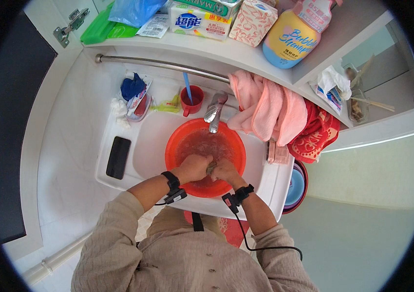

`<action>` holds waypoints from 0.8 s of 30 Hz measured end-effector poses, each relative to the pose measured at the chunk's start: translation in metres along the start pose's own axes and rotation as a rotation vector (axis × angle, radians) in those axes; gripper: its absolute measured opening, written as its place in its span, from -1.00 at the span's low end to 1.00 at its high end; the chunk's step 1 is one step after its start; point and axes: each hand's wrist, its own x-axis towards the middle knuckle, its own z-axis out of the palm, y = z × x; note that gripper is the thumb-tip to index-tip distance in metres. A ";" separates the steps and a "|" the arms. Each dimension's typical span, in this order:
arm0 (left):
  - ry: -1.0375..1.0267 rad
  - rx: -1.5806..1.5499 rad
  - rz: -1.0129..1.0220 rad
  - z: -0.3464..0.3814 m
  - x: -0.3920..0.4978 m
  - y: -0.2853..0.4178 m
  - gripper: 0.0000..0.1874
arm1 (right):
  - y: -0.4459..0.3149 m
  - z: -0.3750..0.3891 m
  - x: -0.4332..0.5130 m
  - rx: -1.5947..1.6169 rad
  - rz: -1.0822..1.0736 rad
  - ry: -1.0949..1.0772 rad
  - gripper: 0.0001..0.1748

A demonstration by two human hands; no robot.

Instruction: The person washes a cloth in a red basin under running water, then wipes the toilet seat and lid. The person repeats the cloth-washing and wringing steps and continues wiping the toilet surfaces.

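An orange-red plastic basin point(172, 137) with cloudy water point(207, 140) stands in the white washbasin point(148, 138), below a chrome faucet point(216, 109). My left hand point(195, 167) and my right hand point(225, 171) meet over the water near the basin's front half. Between them they grip a small dark greenish-brown item point(211, 168), perhaps a wet cloth; the fingers hide most of it. Both wrists wear black straps with small devices, and a black cable hangs from the right one.
A phone point(118, 157) lies on the left ledge. A red mug point(191, 100) holds a blue toothbrush. Pink towels point(265, 106) hang from a metal rail point(163, 65) at right. Above projects a shelf with a shampoo bottle point(291, 38). Stacked basins point(294, 186) stand beyond the washbasin's right edge.
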 end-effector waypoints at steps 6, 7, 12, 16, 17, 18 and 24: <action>0.254 0.302 0.353 -0.008 -0.019 0.017 -0.55 | 0.037 0.013 0.007 0.875 0.374 -0.304 -0.74; 0.255 0.341 0.398 -0.006 -0.021 0.016 -0.57 | 0.040 0.014 0.009 0.982 0.390 -0.401 -0.70; 0.161 -0.069 0.117 0.003 -0.017 0.002 -0.68 | 0.026 0.010 -0.005 1.202 0.261 -0.279 -0.47; -0.132 -1.364 -0.404 0.001 -0.020 -0.004 -0.81 | -0.010 0.007 -0.042 0.112 -0.417 0.598 -0.31; -0.184 -1.525 -0.389 -0.001 -0.022 -0.003 -0.82 | -0.014 0.002 -0.048 -0.120 -0.439 0.594 -0.24; -0.236 -1.671 -0.394 -0.002 -0.026 -0.002 -0.82 | -0.016 -0.002 -0.051 -0.349 -0.454 0.584 -0.16; -0.520 -1.640 -0.314 -0.013 -0.028 0.004 -0.76 | -0.012 -0.018 -0.039 -0.397 -0.479 0.315 -0.42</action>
